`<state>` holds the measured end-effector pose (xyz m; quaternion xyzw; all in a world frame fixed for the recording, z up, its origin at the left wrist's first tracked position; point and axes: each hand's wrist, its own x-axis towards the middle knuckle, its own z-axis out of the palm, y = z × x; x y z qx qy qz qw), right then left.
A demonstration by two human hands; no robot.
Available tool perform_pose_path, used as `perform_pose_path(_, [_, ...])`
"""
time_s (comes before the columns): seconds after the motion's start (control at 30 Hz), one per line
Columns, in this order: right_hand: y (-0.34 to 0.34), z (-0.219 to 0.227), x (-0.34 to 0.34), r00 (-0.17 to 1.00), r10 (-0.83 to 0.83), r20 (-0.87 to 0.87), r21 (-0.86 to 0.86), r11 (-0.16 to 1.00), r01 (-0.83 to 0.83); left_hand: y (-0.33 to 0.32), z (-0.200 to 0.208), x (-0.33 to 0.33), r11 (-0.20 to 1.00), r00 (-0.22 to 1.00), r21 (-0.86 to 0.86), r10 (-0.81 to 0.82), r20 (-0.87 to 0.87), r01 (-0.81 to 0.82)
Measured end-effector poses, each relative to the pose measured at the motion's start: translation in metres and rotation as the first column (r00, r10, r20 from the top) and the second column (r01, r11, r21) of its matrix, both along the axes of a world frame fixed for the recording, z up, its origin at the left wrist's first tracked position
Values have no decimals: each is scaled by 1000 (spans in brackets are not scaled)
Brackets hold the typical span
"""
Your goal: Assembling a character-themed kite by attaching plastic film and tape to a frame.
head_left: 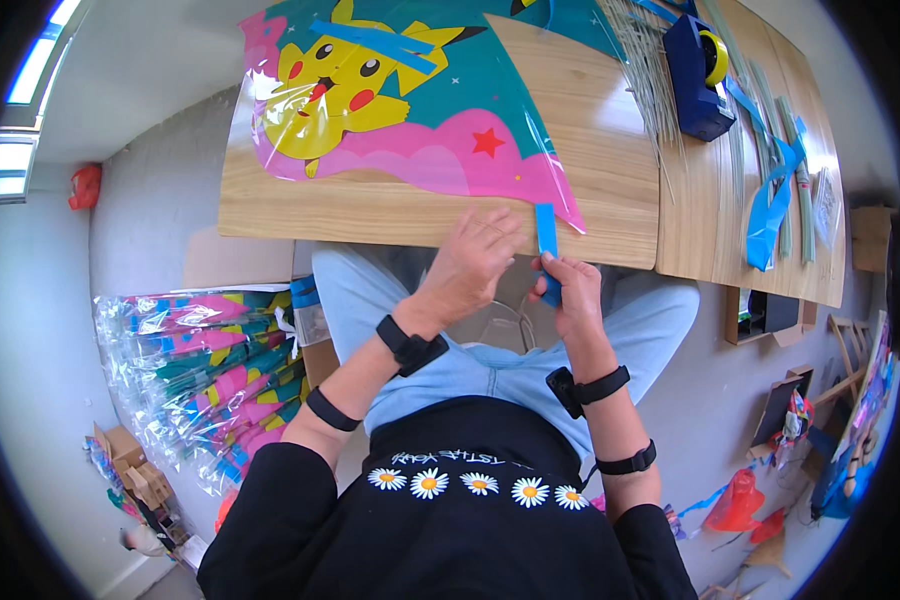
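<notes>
A glossy printed plastic sheet lies on the wooden table, showing a yellow cartoon animal with red cheeks on pink and teal. Two blue strips rest across its upper part. Between thumb and fingers, my right hand pinches a blue strip at the table's front edge. Its upper end reaches the tabletop beside the sheet's pointed lower right corner. To the left, my left hand is at the same edge, its fingers stretched over the wood just below the sheet's pink border, holding nothing.
A dark blue tape dispenser with a yellow roll stands at the back right. Thin pale rods and a crumpled blue ribbon lie near it. Wrapped colourful sheets are stacked at my left. An open box sits below the table's right side.
</notes>
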<state>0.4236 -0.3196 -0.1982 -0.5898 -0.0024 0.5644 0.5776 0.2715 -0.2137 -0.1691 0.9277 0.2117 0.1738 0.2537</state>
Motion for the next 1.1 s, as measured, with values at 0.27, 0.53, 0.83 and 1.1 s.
perform_pose_path(0.27, [-3,14,0,996,4,-91,47,999,0,-9,-5,18,832,924,-514,339,176,-207])
perform_pose_path(0.53, [-4,19,-11,998,63,11,118,991,-64,3,-16,40,423,880,-885,473,32,-195])
perform_pose_path(0.83, [-18,4,7,992,34,121,38,999,-39,-10,-5,47,930,922,-183,349,165,-319])
perform_pose_path(1.1, [-18,-3,10,995,12,99,78,997,-20,-36,-15,50,988,988,109,95,120,-108])
